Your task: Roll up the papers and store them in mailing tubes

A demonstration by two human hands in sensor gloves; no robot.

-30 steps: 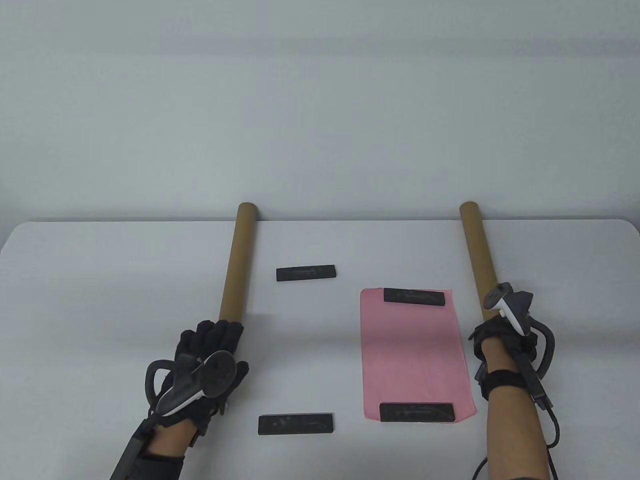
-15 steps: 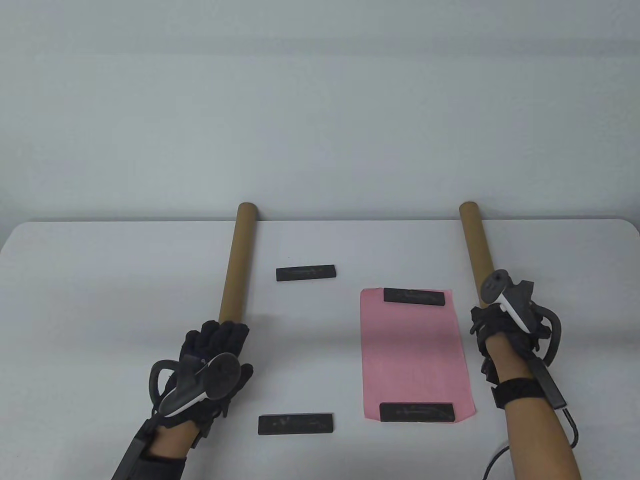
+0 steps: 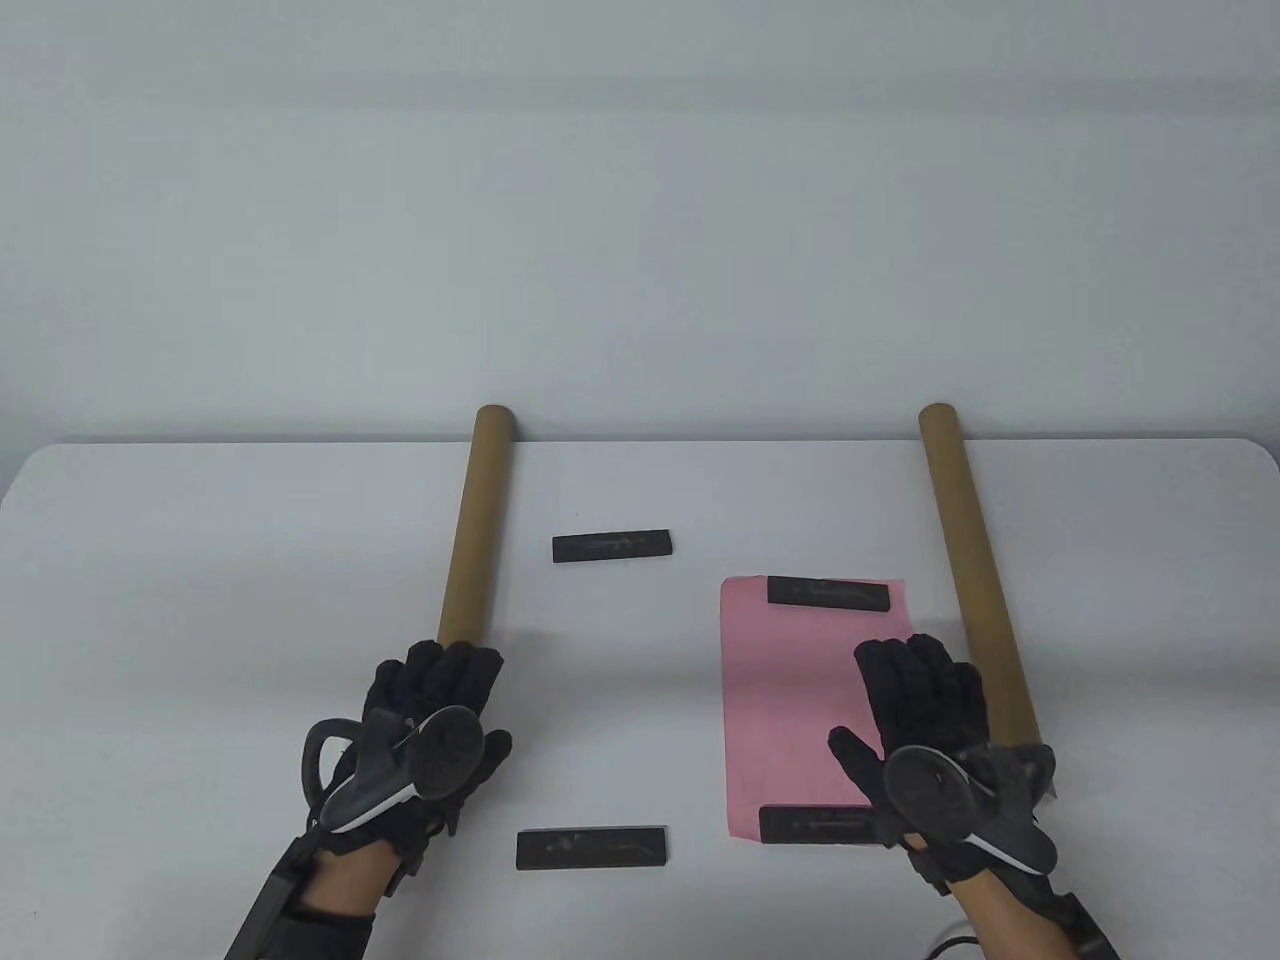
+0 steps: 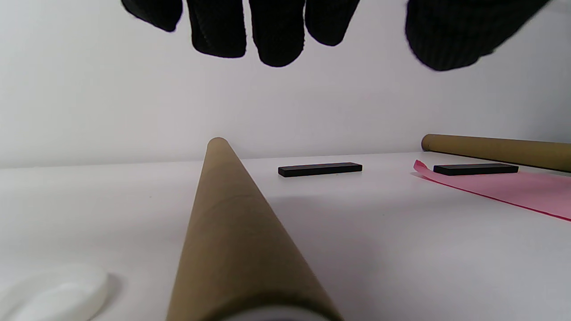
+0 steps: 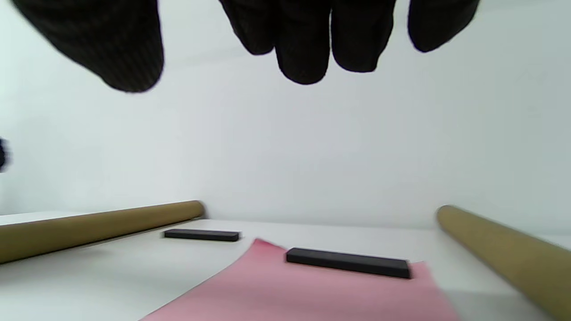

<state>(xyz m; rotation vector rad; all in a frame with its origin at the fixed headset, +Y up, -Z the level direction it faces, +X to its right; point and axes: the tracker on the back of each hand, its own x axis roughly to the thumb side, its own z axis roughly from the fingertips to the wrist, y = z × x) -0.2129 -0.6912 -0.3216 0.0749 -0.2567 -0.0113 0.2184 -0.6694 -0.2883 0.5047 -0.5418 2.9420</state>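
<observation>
The right hand [image 3: 925,740] has swung from the right tube [image 3: 975,575] over the pink paper [image 3: 800,700], fingers spread, gripping nothing. The thin matte sheet lies flat on the white surface [image 3: 200,600], under two black bars. The left hand [image 3: 425,735] hovers open-fingered over the left cardboard tube's [image 3: 475,530] near end.

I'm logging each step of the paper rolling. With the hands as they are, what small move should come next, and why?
Probably the right hand, open above the pink paper, should lift off the near black bar. Bars pin both ends, the far bar too, so the sheet cannot roll yet.
</observation>
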